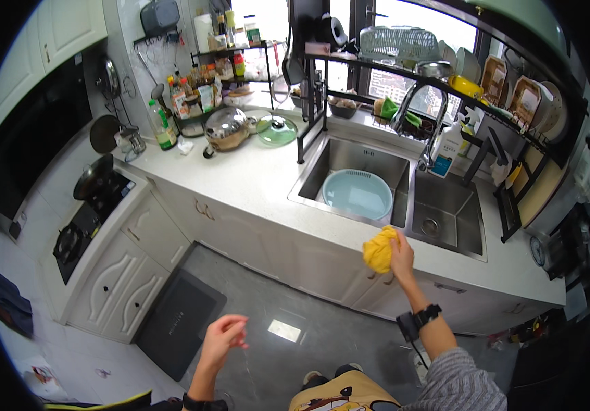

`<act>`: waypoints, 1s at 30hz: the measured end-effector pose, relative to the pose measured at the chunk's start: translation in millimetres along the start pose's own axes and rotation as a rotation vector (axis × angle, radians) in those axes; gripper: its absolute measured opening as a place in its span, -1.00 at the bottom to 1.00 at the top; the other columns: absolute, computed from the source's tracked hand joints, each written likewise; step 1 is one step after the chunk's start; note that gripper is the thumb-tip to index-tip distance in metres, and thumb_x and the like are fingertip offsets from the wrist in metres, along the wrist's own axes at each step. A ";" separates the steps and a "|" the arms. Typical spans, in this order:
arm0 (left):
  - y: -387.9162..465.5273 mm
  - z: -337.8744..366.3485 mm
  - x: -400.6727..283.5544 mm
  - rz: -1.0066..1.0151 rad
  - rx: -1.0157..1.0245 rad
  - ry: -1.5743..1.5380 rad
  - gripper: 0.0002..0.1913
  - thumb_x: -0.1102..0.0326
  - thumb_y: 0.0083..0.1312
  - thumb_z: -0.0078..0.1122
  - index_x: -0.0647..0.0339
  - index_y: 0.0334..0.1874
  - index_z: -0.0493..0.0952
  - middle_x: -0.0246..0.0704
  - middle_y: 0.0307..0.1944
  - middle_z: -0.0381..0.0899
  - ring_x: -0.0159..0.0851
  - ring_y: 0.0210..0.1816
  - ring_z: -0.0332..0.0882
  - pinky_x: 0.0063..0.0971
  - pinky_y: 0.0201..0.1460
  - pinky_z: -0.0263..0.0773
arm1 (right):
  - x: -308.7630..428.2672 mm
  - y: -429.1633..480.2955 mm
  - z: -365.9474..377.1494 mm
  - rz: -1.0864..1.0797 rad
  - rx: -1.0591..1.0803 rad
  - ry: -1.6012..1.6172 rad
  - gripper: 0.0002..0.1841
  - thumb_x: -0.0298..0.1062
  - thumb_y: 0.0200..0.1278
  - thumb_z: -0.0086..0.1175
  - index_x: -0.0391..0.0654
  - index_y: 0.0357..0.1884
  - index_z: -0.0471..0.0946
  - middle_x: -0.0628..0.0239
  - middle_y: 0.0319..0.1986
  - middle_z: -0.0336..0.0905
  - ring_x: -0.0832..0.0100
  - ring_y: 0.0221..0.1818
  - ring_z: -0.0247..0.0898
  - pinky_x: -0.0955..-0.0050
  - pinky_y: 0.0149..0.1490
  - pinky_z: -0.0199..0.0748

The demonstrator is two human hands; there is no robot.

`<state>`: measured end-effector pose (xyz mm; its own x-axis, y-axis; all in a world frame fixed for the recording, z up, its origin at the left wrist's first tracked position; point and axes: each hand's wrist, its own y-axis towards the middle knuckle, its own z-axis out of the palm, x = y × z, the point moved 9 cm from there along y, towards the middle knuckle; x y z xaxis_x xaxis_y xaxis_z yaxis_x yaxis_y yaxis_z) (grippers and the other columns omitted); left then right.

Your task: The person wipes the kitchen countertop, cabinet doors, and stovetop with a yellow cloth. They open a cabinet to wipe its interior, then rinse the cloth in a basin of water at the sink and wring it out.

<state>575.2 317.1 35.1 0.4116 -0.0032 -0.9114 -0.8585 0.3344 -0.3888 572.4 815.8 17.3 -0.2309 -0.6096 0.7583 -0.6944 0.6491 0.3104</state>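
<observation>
My right hand (402,258) grips a crumpled yellow cloth (378,250) beside the front edge of the white countertop (253,182), near the sink. My left hand (225,334) hangs over the floor, fingers loosely bent and slightly apart, with nothing seen in it. A light blue plastic basin (357,193) rests in the larger, left bowl of the steel double sink (349,145) and appears to hold water. To its right, the smaller sink bowl (441,205) shows its drain. The chrome faucet (441,108) arches up behind the sink.
A black dish rack (372,64) with plates and a basket spans the sink. White spray bottle (448,149) stands behind the right bowl. Further left are a glass lid (276,129), a steel pot (228,128), bottles and a gas stove (87,218). A grey mat (182,318) covers some floor.
</observation>
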 end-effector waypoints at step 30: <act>221.6 -148.6 -164.4 -0.097 -0.214 -0.139 -0.78 0.31 0.36 0.03 0.30 -0.09 0.53 -0.42 -0.45 0.52 -0.52 -0.50 0.48 -0.58 -0.36 0.52 | 328.1 115.1 516.6 -0.607 0.475 -0.080 -0.35 -0.15 0.15 0.13 -0.28 0.21 0.23 0.03 0.13 0.31 0.12 0.23 0.18 0.21 0.29 0.13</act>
<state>271.8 251.6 78.7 0.5202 0.1092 -0.8471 -0.8522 0.1322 -0.5063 64.7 455.5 5.6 0.2478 -0.8390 0.4844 -0.9286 -0.0632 0.3656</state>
